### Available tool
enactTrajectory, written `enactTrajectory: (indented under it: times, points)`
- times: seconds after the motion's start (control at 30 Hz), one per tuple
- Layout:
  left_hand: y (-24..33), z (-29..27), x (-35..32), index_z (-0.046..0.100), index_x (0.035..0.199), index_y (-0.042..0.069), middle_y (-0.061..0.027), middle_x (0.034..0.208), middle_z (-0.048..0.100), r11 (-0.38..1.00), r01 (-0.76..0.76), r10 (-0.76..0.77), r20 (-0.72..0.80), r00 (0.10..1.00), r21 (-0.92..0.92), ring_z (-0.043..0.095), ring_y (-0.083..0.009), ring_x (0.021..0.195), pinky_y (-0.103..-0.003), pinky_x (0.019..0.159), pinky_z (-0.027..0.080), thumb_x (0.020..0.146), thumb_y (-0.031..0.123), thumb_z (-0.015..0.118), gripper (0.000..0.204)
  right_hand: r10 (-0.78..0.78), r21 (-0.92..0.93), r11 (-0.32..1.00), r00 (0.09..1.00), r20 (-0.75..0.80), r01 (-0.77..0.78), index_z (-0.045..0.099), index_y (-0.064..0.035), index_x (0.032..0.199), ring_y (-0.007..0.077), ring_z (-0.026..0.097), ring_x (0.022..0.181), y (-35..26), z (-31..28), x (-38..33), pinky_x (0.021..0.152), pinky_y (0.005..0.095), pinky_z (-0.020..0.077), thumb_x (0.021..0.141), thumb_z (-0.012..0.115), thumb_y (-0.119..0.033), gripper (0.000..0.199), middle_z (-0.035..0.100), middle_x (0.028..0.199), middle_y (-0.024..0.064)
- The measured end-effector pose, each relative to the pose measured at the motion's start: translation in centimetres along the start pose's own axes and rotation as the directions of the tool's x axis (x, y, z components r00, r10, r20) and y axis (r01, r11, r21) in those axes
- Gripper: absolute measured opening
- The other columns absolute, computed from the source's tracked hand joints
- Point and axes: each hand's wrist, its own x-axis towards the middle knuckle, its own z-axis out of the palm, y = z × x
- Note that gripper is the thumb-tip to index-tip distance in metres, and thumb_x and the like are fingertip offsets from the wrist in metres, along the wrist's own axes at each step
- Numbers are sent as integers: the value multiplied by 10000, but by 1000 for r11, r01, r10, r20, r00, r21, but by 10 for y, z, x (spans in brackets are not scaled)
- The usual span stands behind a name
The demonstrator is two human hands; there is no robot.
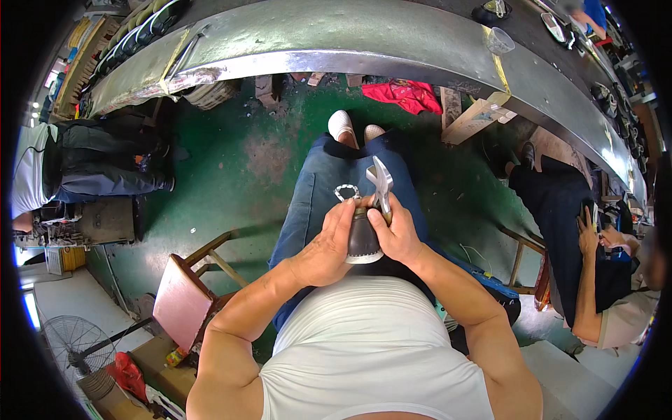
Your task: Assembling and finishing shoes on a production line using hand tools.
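Above my lap I hold a dark brown shoe (364,236) with a pale, stitched lower edge turned toward me. My left hand (323,245) is closed around the shoe's left side. Against its right side rests my right hand (402,232), closed on steel pliers (381,179) that look like shoemaker's lasting pliers. Their beaked metal head points away from me, above the fingers. A black-and-white cord loop (346,191) sticks out beyond the shoe's far end. The pliers' handles and the shoe's far part are mostly hidden by my fingers.
A long metal-edged bench (315,45) curves across ahead, with a clear plastic cup (498,40) and several shoes on it. A pink-seated stool (183,302) and a fan (77,346) stand at left. People are at left and right. Red cloth (404,95) lies below the bench.
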Motion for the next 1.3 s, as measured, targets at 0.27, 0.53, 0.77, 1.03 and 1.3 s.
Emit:
enactTrajectory:
  times: [0.27,0.53,0.77,1.03,1.3]
  points:
    - [-8,4,-6,-124,1566,17,-299,1541,260,998,30,-30,8,1000,51,303,-466,1417,-525,1182,242,725,-102,702,1184,49,-50,998,995,89,-45,547,8,1141,357,703,948,-7,-13,3,835,400,533,977,635,-277,341,699,999,191]
    - [-23,15,-6,-33,1557,-18,-298,1548,232,980,174,-178,30,984,94,200,-495,1467,-504,1202,244,782,-18,727,1086,97,-291,956,911,402,27,440,12,1291,375,674,1023,-33,-41,14,904,419,533,721,900,-353,818,623,1189,224]
    - [-58,28,-3,36,1594,44,-200,1511,393,813,455,-463,72,884,-363,435,-297,1390,-374,1145,365,845,96,787,1062,-125,-341,914,953,276,218,361,28,1418,410,663,995,-16,-33,23,852,442,548,835,790,-267,782,615,1181,208]
    - [-65,16,21,289,1559,53,-109,1406,529,611,445,-580,13,815,-655,505,-197,1271,-329,1076,414,974,291,675,740,76,-251,966,994,80,-54,394,32,1350,280,626,1174,-1,-31,76,1015,374,476,868,759,-125,625,604,1290,167]
    - [-66,21,32,684,1022,-38,-41,817,638,500,656,-822,-71,565,-566,524,-110,698,-315,639,459,1053,451,474,533,488,-23,866,855,-177,-499,480,71,1175,216,677,781,44,-12,16,701,346,548,761,789,-167,568,663,917,154]
